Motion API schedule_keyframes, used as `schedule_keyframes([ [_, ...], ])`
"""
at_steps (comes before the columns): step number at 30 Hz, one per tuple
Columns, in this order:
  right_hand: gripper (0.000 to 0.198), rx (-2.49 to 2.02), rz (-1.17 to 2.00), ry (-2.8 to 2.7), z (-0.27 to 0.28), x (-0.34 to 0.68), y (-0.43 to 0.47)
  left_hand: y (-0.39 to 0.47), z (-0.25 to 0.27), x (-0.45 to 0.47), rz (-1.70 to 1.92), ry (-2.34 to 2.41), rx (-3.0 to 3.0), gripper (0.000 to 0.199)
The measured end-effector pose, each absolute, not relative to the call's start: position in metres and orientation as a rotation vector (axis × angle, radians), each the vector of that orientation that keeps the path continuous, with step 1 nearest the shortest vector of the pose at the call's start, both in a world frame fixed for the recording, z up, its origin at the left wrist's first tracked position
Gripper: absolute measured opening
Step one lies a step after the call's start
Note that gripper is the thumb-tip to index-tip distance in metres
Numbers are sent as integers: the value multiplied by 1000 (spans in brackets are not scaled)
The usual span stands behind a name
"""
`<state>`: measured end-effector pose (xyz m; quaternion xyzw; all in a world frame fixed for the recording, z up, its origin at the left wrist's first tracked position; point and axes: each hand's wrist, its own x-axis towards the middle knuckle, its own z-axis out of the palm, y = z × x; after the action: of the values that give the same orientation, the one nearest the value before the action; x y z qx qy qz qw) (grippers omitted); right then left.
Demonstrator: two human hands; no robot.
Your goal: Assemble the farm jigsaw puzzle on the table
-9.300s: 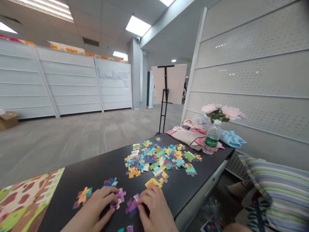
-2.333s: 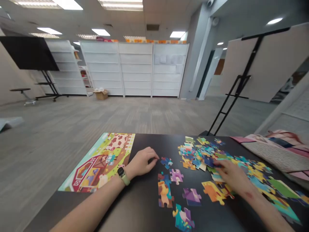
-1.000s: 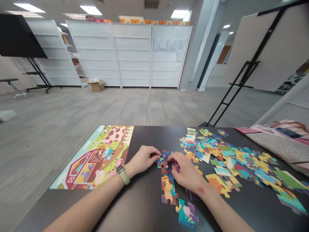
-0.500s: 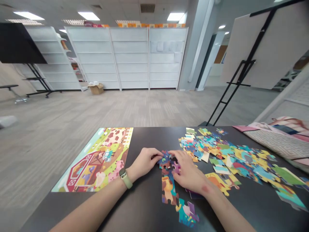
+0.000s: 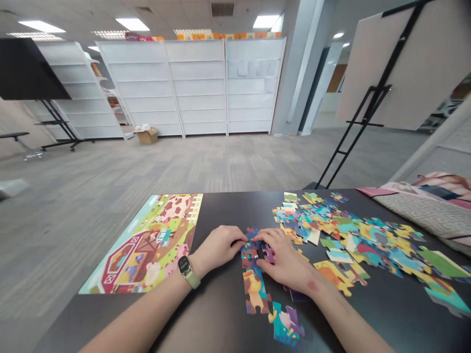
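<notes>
A strip of joined jigsaw puzzle pieces [image 5: 253,289] lies on the black table in front of me. At its far end is a dark blue puzzle piece [image 5: 252,234]. My left hand [image 5: 222,245], with a watch on the wrist, pinches the left edge of that piece. From the other side my right hand [image 5: 279,255] grips it with curved fingers, the thumb lower beside the strip. A purple puzzle piece [image 5: 269,253] shows partly under the right hand. Close to the strip's near end lies a loose teal and purple puzzle piece [image 5: 286,323].
A farm picture sheet [image 5: 147,245] lies at the left. Many loose puzzle pieces [image 5: 368,240] are heaped on the right, with a patterned cloth [image 5: 415,215] beyond them. Past the table stand a whiteboard on an easel [image 5: 390,73] and white shelves [image 5: 198,88].
The near end of the strip has swung slightly left. My right hand has shifted a little left, while both hands stay at the dark blue piece.
</notes>
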<state>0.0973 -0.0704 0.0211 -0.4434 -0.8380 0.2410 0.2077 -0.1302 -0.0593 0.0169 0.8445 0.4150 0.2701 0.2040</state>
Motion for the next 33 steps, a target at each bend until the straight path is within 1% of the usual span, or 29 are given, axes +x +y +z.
schedule_keyframes([
  [2, 37, -1242, 679, -2327, 21, 97, -71, -60, 17, -131, 735, 1164, 2378, 21],
  [5, 29, -1268, 685, -2324, 21, 96, -71, -61, 18, -132, 698, 1153, 2418, 15],
  [7, 25, -1289, 689, -2324, 22, 95, -71, -61, 19, -132, 658, 1147, 2439, 14],
  [14, 20, -1296, 684, -2328, 21, 95, -71, -65, 20, -129, 599, 1231, 2387, 13],
  [16, 24, -1290, 684, -2320, 21, 96, -71, -66, 20, -128, 656, 1216, 2323, 15],
  [18, 34, -1285, 683, -2297, 21, 96, -71, -65, 20, -128, 765, 1180, 2151, 18],
  [20, 43, -1288, 680, -2273, 21, 96, -71, -63, 20, -129, 850, 1133, 1959, 14],
  [22, 44, -1293, 681, -2271, 22, 96, -70, -60, 19, -130, 879, 1088, 1855, 6],
  [25, 36, -1295, 672, -2294, 21, 96, -69, -59, 19, -131, 880, 1039, 1851, 6],
  [28, 22, -1315, 667, -2315, 20, 96, -69, -61, 23, -129, 894, 988, 1910, 8],
  [30, 14, -1328, 672, -2324, 20, 95, -69, -65, 28, -127, 903, 926, 1985, 11],
  [33, 6, -1325, 663, -2328, 20, 95, -70, -70, 33, -125, 991, 831, 2065, 17],
])
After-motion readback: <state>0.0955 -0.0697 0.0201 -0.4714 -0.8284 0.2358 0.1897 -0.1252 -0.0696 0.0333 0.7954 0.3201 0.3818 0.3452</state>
